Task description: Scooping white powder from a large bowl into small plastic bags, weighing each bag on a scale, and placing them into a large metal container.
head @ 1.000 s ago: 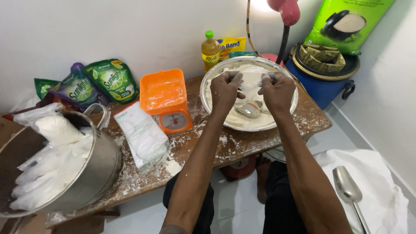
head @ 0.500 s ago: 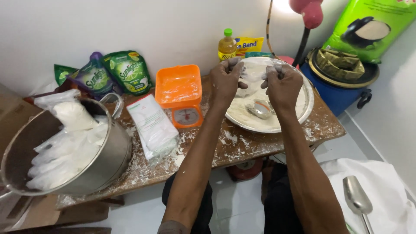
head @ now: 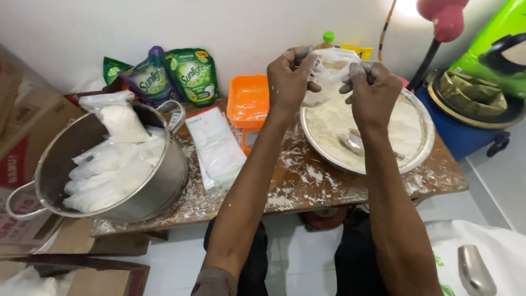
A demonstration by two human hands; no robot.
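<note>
While both hands grip a clear plastic bag (head: 329, 74) above a metal basin of flour (head: 419, 159), the left hand (head: 289, 77) and right hand (head: 372, 90) pinch its top with fingers closed. The low wooden table (head: 307, 189) is dusted white. On it stand an orange scale (head: 249, 104) and a big pot (head: 164, 186) of filled bags, against a white wall.

A large steel pot (head: 159, 189) packed with white-filled plastic bags (head: 112, 164) stood at the left end of the flour-dusted wooden counter (head: 323, 189). Beside it lay a flat white packet (head: 215, 143), with an orange kitchen scale (head: 247, 104) just behind. Green and purple pouches (head: 170, 75) leaned against the wall. A blue drum (head: 466, 134) sat off to the right, and cardboard boxes (head: 27, 126) crowded the left.
</note>
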